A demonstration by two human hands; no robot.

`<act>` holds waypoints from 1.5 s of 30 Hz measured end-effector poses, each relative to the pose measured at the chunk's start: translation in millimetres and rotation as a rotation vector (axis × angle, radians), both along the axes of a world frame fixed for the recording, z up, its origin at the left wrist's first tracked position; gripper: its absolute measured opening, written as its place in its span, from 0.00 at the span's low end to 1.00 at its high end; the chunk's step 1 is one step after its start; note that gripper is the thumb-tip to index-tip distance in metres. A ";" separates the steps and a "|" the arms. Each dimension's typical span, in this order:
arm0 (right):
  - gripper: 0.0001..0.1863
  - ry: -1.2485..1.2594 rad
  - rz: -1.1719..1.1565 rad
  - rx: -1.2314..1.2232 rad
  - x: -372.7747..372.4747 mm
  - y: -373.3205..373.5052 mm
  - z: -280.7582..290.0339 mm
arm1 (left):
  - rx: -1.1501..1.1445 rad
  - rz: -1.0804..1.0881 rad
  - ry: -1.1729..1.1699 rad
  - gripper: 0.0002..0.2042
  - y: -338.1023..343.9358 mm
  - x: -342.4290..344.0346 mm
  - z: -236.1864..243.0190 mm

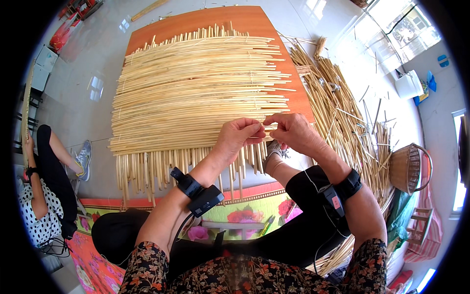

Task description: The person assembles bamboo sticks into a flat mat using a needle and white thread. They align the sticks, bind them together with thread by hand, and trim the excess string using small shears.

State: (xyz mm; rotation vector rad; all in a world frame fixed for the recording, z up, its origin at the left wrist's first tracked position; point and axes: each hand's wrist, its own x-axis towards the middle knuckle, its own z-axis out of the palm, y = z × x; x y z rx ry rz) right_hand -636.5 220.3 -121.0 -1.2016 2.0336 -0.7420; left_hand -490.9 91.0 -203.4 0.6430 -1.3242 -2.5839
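A mat of pale peeled stalks [196,93], laid side by side and bound with thin cross ties, lies on an orange-brown board [254,19]. More stalks [171,159] stick out crosswise under its near and far edges. At the mat's near right corner my left hand [241,137] is closed in a pinch. My right hand [296,133] faces it, thumb and fingertips pinched, almost touching the left. Both seem to grip a fine white thread [307,174], which trails down from the right hand past my knee. Its part between the fingertips is hard to make out.
Loose stalks [338,98] lie heaped on the floor to the right. A wicker basket [406,168] and a white bucket [409,85] stand beyond. A yellow-green cutter [267,225] rests on the flowered cloth [240,215]. Another person [44,201] sits at the left.
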 end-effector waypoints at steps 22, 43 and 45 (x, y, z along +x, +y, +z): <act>0.14 -0.207 -0.073 0.019 -0.1 -4.6 -2.7 | 0.089 0.029 0.009 0.04 -0.5 0.1 0.8; 0.09 -0.515 -0.171 0.024 -5.4 -10.5 -8.4 | 0.105 -0.118 0.110 0.04 -4.5 1.8 -0.1; 0.09 -0.501 -0.212 0.027 -8.5 -8.7 -8.8 | 0.095 -0.119 0.132 0.04 -5.3 2.2 -4.6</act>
